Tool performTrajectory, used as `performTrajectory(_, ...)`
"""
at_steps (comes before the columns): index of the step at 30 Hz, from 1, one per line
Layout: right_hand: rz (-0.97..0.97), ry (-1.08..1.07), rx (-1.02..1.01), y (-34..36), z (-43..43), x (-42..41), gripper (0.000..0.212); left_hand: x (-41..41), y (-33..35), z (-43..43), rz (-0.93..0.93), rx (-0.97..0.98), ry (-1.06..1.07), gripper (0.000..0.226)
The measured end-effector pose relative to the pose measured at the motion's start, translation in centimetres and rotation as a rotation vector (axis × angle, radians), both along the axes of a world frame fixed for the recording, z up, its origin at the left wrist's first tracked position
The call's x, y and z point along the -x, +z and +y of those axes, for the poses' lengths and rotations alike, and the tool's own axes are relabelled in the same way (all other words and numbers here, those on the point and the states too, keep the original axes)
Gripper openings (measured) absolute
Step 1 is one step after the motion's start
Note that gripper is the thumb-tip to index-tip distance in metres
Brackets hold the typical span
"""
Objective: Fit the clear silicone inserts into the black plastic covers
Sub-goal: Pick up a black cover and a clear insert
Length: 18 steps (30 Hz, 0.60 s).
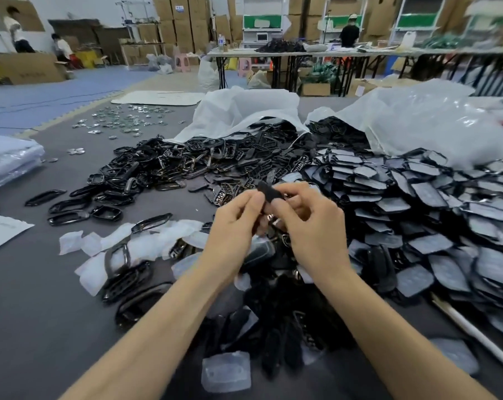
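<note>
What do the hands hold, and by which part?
One black cover: left hand and right hand pinch its lower part; its upper end sticks out.

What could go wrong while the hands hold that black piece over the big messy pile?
1. The left hand and right hand pinch the cover with their fingertips; it may slip and get lost in the look-alike pile below.
2. A clear insert lies between the forearms; an arm might knock it away.
3. Other inserts are mixed in with black covers, so they may be hard to find.
</note>
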State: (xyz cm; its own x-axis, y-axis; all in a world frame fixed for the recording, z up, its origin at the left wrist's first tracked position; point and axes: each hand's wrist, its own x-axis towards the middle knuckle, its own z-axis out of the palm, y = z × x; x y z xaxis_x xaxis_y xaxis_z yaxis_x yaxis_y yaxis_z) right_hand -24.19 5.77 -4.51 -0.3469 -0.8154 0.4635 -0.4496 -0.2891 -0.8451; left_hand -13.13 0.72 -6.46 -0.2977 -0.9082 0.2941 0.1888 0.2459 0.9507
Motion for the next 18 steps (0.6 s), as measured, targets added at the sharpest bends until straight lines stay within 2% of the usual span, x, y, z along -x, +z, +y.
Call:
performTrajectory(2,0.011,-0.008,-0.001,0.0,0.3,1.0,0.016,0.7,-0.4,0.7,0.024,0.037,-0.032,0.021)
performTrajectory(7,-0.055,-0.023,0.005,-1.6,1.3,1.9,0.02,1.6,-1.5,2.2,0.034,0.033,-0.065,0.024)
performTrajectory(12,-0.206,-0.082,-0.011,-2.2,1.5,3.8,0.017,1.0,-1.1,1.6,0.208,-0.174,0.071,0.019)
performTrajectory(15,-0.345,-0.034,-0.053,-2.1,1.2,3.9,0.017,0.5,-0.7,1.2,0.292,-0.276,0.024,0.015)
performTrajectory(18,-0.442,0.031,-0.082,-2.3,1.1,3.5,0.009,0.1,-0.4,1.0,0.457,-0.454,-0.072,0.017)
